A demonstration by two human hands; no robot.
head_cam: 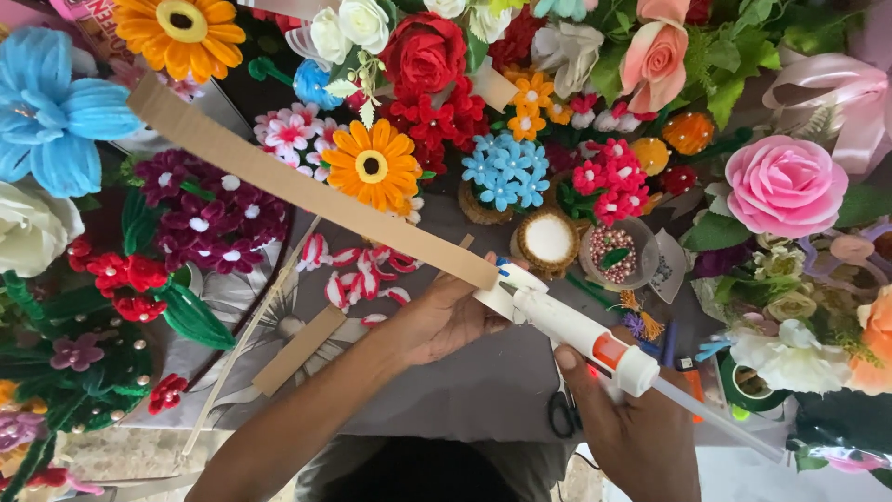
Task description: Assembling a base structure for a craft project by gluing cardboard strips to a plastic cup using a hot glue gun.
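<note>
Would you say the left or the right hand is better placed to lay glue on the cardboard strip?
Probably the right hand: it grips the glue gun, nozzle at the cardboard strip end, which the left hand holds.

One printed package (91, 26) lies at the top left corner, partly hidden under the orange flower (181, 33). It is flat, pink and red. No screen or sign shows.

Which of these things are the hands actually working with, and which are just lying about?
In use:
- long brown cardboard strip, held by left hand
- white hot glue gun, gripped by right hand, nozzle at the strip's end

Lying about:
- short cardboard piece
- black scissors
- orange daisy
- pink fabric rose
- bowl of beads
</note>
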